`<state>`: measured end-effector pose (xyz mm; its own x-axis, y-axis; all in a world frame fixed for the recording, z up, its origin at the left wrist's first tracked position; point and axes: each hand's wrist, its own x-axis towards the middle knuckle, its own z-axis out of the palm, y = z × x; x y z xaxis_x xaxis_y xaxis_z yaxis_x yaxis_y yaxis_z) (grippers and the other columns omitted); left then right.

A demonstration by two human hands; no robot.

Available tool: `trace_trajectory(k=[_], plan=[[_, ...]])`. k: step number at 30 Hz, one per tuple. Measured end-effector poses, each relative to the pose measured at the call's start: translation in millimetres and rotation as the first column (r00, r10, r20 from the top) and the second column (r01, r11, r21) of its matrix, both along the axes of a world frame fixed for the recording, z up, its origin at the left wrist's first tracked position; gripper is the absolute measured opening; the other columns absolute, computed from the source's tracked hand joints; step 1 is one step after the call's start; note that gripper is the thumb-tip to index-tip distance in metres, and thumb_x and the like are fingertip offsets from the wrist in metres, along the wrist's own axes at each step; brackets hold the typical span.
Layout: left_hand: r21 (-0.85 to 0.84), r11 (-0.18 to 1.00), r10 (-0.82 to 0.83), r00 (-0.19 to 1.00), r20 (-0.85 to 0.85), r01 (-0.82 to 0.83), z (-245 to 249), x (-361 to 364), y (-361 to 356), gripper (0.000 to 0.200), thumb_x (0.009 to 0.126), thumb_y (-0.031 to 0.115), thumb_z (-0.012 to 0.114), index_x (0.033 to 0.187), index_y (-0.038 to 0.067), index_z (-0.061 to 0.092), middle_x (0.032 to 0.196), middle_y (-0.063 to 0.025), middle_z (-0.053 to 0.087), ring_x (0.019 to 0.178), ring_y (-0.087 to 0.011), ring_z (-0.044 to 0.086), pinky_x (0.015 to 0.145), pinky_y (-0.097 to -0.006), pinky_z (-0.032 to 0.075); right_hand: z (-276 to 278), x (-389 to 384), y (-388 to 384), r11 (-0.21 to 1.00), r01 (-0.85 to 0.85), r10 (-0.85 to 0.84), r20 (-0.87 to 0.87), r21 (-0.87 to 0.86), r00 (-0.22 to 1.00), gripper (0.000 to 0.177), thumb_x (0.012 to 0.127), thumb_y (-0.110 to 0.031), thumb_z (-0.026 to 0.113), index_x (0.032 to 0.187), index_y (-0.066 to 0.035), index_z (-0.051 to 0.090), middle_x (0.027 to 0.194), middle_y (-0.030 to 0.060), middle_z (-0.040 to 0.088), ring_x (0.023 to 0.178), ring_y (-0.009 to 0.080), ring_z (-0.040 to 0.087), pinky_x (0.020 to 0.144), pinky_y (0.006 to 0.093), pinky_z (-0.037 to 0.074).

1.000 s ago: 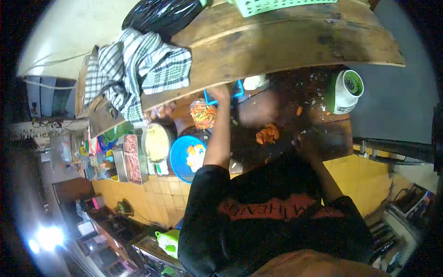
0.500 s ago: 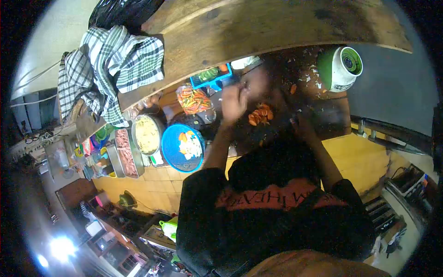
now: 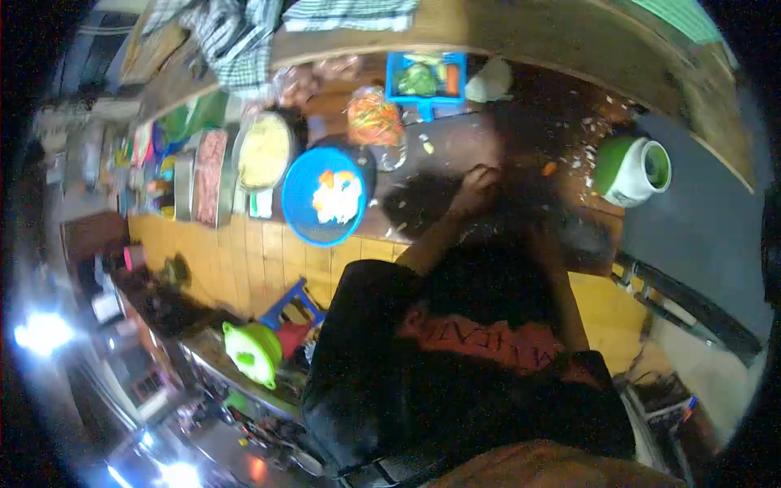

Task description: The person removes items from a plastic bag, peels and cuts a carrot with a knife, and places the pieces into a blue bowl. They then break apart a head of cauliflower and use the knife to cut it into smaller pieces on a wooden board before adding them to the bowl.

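My left hand (image 3: 474, 193) is over the dark board near the table's middle. Its fingers look curled together, and anything inside them is hidden. My right hand (image 3: 540, 236) is low and close to my black shirt, dark and smeared, so its fingers do not show. Small pale scraps lie on the board around both hands. An orange piece (image 3: 549, 168) rests beyond them to the right. Left of my left hand stands a blue basket (image 3: 294, 213) holding white and orange cut pieces.
A bag of red and green chillies (image 3: 374, 120) and a blue tray (image 3: 425, 101) of vegetables are behind the basket. Further left stand a round bowl (image 3: 285, 154) of pale food and a metal tray (image 3: 228, 180) of pinkish meat. A green-white appliance (image 3: 628, 172) stands right; a wooden shelf (image 3: 537, 37) overhangs.
My head view has turned, shifting the scene. My left hand has come down closer to my body. The orange sliced pile seen on the board earlier is out of sight now.
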<state>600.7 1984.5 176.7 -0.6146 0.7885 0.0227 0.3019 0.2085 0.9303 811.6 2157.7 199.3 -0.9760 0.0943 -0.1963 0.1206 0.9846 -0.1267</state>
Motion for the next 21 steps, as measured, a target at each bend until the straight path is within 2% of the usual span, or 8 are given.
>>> trace_trajectory(k=[3,5,6,8,12,15,17,21], plan=[[-0.077,0.977,0.214,0.910,0.354,-0.199,-24,3,1,0.030,0.082,0.022,0.058,0.110,0.013,0.059,0.128,-0.0105,0.048,0.118,-0.0325,0.043,0.095,-0.0485,0.040,10,-10,-13,0.977,0.063,-0.093,-0.139,-0.203,0.986,0.045,0.094,-0.030,0.048,0.126,0.001,0.047,0.130,0.0288,0.043,0.118,0.0416,0.045,0.097,0.0466,0.039],[-0.178,0.977,0.014,0.874,-0.486,-0.114,-20,5,-2,0.028,0.081,0.025,0.056,0.106,0.015,0.061,0.125,-0.0099,0.050,0.114,-0.0338,0.046,0.091,-0.0503,0.042,27,-7,-14,0.906,0.158,-0.263,-0.232,-0.392,0.936,0.048,0.095,-0.031,0.047,0.130,0.001,0.043,0.134,0.0291,0.040,0.122,0.0426,0.041,0.100,0.0459,0.036],[-0.171,0.978,0.020,0.876,-0.482,-0.117,-23,7,-3,0.028,0.081,0.025,0.056,0.106,0.015,0.061,0.125,-0.0099,0.050,0.114,-0.0338,0.046,0.091,-0.0503,0.042,32,-2,-14,0.853,0.197,-0.355,-0.262,-0.483,0.897,0.050,0.095,-0.031,0.047,0.132,0.001,0.042,0.135,0.0292,0.039,0.124,0.0431,0.040,0.101,0.0456,0.035],[-0.129,0.984,-0.030,0.591,-0.806,-0.127,-33,7,-5,0.028,0.078,0.027,0.057,0.103,0.016,0.062,0.124,-0.0098,0.051,0.110,-0.0338,0.048,0.087,-0.0521,0.043,15,13,-3,0.840,0.251,-0.363,-0.156,-0.482,0.919,0.052,0.095,-0.032,0.047,0.136,0.000,0.038,0.138,0.0288,0.036,0.127,0.0432,0.036,0.104,0.0456,0.032],[-0.123,0.982,-0.019,0.575,-0.818,-0.142,-20,4,-14,0.026,0.077,0.027,0.057,0.101,0.017,0.064,0.120,-0.0099,0.055,0.108,-0.0336,0.051,0.087,-0.0514,0.044,-37,33,12,0.906,0.219,-0.282,-0.132,-0.361,0.950,0.056,0.095,-0.033,0.046,0.139,0.000,0.033,0.141,0.0282,0.032,0.131,0.0426,0.030,0.107,0.0458,0.029],[-0.261,0.956,-0.063,0.780,-0.623,-0.132,-10,-5,-21,0.021,0.075,0.022,0.061,0.094,0.015,0.067,0.110,-0.0104,0.061,0.097,-0.0321,0.058,0.083,-0.0463,0.048,15,25,-9,0.793,0.323,-0.366,0.020,-0.517,0.930,0.060,0.095,-0.037,0.045,0.140,-0.001,0.029,0.142,0.0280,0.031,0.131,0.0415,0.031,0.107,0.0455,0.028],[-0.155,0.844,0.401,0.796,-0.453,-0.513,20,-12,-28,0.015,0.071,0.015,0.063,0.085,0.011,0.067,0.095,-0.0137,0.064,0.084,-0.0315,0.062,0.074,-0.0411,0.050,49,8,-19,0.797,0.369,-0.379,0.079,-0.478,0.922,0.062,0.094,-0.037,0.046,0.141,-0.001,0.028,0.141,0.0279,0.033,0.131,0.0415,0.032,0.106,0.0451,0.030],[0.213,0.639,0.769,0.618,-0.162,-0.739,126,-36,-77,0.012,0.078,0.014,0.064,0.077,0.003,0.058,0.075,-0.0103,0.059,0.068,-0.0215,0.057,0.064,-0.0344,0.046,64,-11,-24,0.746,0.419,-0.415,0.131,-0.518,0.900,0.063,0.092,-0.036,0.051,0.139,0.001,0.031,0.138,0.0277,0.038,0.128,0.0427,0.036,0.104,0.0447,0.033]])
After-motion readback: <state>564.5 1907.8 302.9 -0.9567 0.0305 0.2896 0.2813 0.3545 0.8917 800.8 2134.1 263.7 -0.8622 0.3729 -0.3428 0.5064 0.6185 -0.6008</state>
